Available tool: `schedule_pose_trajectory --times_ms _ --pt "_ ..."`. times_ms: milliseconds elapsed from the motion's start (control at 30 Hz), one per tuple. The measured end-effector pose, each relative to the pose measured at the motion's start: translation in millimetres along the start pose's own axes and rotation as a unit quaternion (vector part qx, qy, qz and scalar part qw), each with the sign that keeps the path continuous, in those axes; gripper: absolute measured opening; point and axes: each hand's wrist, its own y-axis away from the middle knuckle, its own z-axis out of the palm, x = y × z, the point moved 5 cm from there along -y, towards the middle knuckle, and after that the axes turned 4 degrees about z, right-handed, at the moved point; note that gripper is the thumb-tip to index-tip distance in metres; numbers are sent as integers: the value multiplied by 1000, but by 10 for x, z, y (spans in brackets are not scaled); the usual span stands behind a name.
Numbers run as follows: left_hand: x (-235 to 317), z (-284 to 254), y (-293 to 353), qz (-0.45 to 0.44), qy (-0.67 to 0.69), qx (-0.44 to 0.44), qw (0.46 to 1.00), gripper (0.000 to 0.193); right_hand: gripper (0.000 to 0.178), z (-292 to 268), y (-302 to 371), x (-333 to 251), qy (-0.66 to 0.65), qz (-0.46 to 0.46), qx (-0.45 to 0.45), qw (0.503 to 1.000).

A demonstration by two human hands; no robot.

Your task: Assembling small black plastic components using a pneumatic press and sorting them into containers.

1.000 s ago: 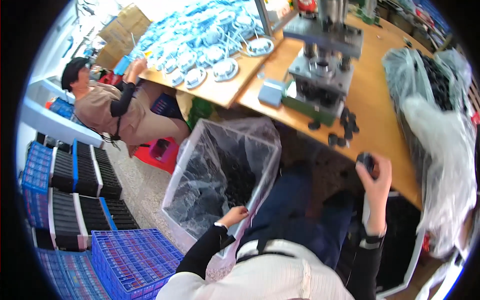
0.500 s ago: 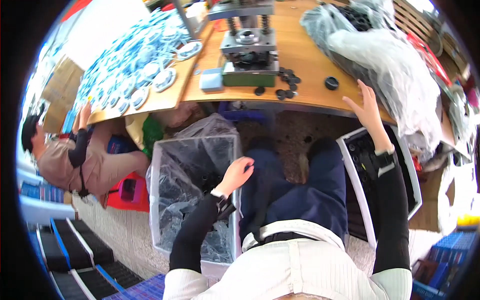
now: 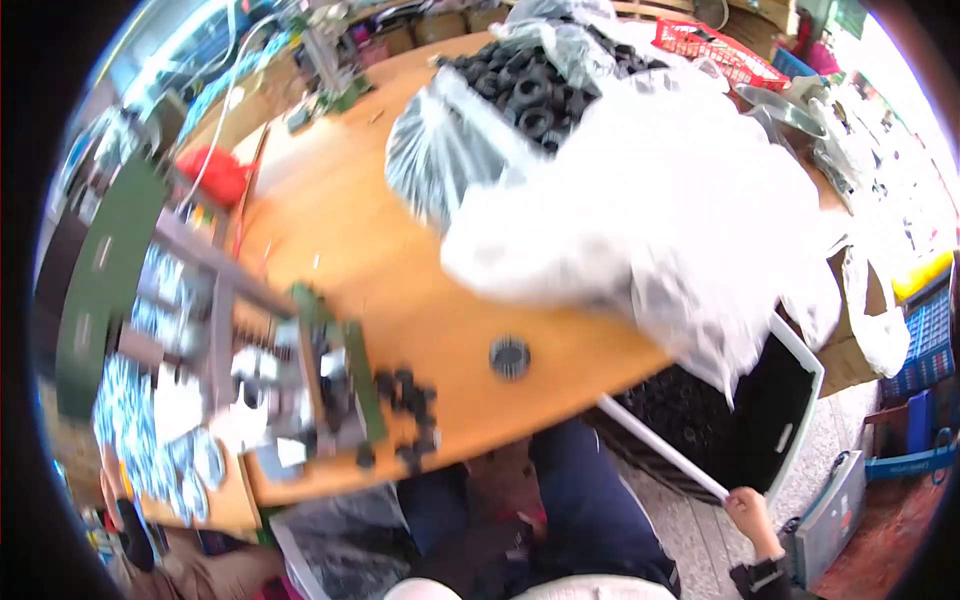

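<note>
At the lower right, my right hand point(image 3: 752, 515) is closed on the near corner of a white-rimmed bin point(image 3: 668, 450) holding small black parts. My left forearm reaches between my legs, and my left hand point(image 3: 536, 519) is dim and smeared there, so its fingers cannot be made out. A round black ribbed part point(image 3: 509, 357) lies on the wooden table. Left of it are several small black pieces point(image 3: 408, 405) beside a metal press point(image 3: 310, 385) with a green base.
Large translucent plastic bags point(image 3: 610, 210) overhang the table's right edge, near a heap of black rings point(image 3: 525, 95). A red basket point(image 3: 715, 52) stands behind them. A plastic-lined bin point(image 3: 345, 535) is at lower left, near another person's hand point(image 3: 112, 485). Blue crates point(image 3: 918, 345) stand far right.
The view has swung to the right. My right hand has gone from above the table edge down to the bin's corner and closed on it. My left hand has moved between my legs.
</note>
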Motion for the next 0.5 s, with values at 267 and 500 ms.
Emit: schedule_pose_trajectory --times_ms 267,500 --pt "-1196 -2013 879 -42 70 -19 996 24 20 -121 -767 -1299 -45 27 -190 980" --pt "-812 -2584 1683 -144 141 43 978 28 33 -34 -534 -810 52 -20 -314 948"
